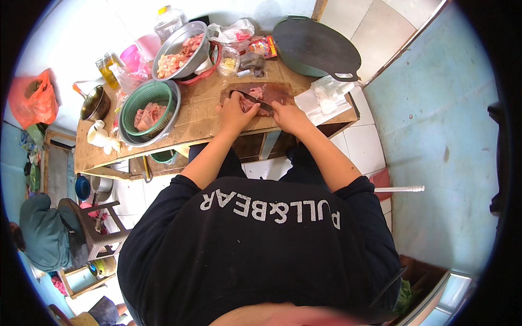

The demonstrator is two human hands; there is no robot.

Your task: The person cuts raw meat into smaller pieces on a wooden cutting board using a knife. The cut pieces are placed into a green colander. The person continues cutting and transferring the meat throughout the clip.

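A dark-bladed knife (257, 100) lies across a wooden cutting board (283, 91), its handle end in my right hand (288, 116). My left hand (235, 113) rests on the board's left part, fingers on the raw meat (247, 105) and close to the blade's tip end. Beyond the blade lies a small heap of cut meat (257, 92). Left of the board, a green colander (127, 118) with raw meat pieces sits inside a grey basin (178, 106). A grey bowl (195, 67) of cut meat stands tilted behind it.
A large pan with a flat dark lid (318, 45) stands at the back right, near white paper and plastic (326, 98). Spice packets, a plastic cup (228, 65), an oil bottle (107, 71) and a small pot (96, 104) stand about the table. Another person (47, 234) is at far left.
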